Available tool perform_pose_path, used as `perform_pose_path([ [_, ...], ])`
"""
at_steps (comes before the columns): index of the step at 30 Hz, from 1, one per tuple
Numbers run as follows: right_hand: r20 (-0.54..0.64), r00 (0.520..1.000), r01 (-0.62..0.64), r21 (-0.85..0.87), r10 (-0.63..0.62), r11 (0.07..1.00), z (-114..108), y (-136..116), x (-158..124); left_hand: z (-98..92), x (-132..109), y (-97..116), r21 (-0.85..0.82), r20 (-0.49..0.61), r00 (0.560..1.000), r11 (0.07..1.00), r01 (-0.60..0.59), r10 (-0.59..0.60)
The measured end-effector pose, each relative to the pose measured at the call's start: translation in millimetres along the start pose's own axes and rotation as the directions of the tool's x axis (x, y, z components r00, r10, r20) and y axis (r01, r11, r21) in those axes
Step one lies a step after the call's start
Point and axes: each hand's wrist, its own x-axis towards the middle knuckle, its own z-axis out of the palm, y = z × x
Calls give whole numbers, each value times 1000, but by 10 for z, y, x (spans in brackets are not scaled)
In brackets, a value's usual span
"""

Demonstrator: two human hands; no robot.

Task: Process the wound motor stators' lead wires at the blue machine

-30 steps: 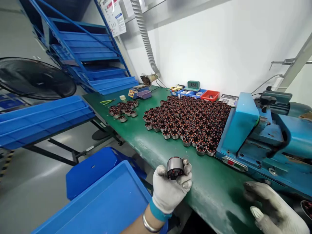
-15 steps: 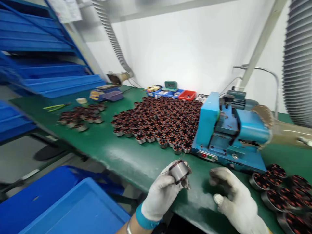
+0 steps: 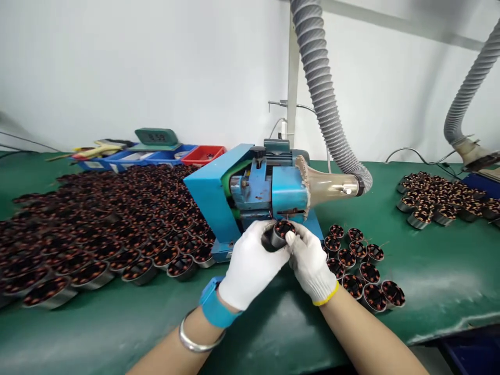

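One wound motor stator sits between two gloved hands, its copper-wound end facing mostly upward. The left hand curls round its metal wall from the left; the right hand pinches it from the right, thumb tip against the near side. Just beyond the grip stands a blue bench machine, with a translucent suction nozzle farther off to the right. Thin strands seem to rise behind the stator toward the machine's lower front; whether they touch it cannot be told.

Both hands should probably bear on the metal wall rather than on the windings, where pressure could bend copper. Firm support from the left with small corrections by the right thumb would likely steady it best. Fingertips are safer held back behind the stator, since the machine is so near. Loose stators rest right of the grip and a dense spread of stators lies left, so wide sweeps could knock either.
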Motion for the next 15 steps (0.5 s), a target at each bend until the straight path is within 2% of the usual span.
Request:
perform_pose_path([
  [4,-66,998,-9,28,11,1000,3,-36,81,57,127,94,55,-16,999,998,-39,39],
  [10,-89,993,-75,51,79,996,42,-145,56,76,178,182,72,-6,1000,997,-23,24],
  [15,-98,992,-65,104,75,992,40,-187,69,93,216,234,67,31,999,997,-34,32],
])
